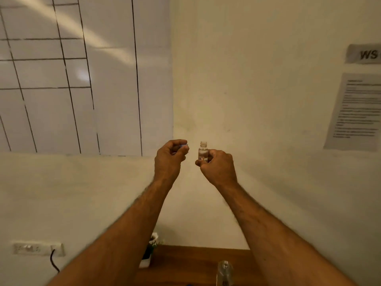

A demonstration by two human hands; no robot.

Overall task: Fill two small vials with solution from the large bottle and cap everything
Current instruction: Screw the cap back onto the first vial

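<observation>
High in front of the cream wall, a small vial is held upright and uncapped in the curled fingers of the right hand; liquid inside cannot be made out. Just left of the vial, a small blue cap is pinched by the left hand. Capping seems to be the step in hand: the cap would need to be centred over the vial's threaded neck and twisted down. Far below the vial, a wooden worktop is seen, with the large bottle on it. Left of the vial, a ruled whiteboard is mounted; to its right, printed sheets are posted.
</observation>
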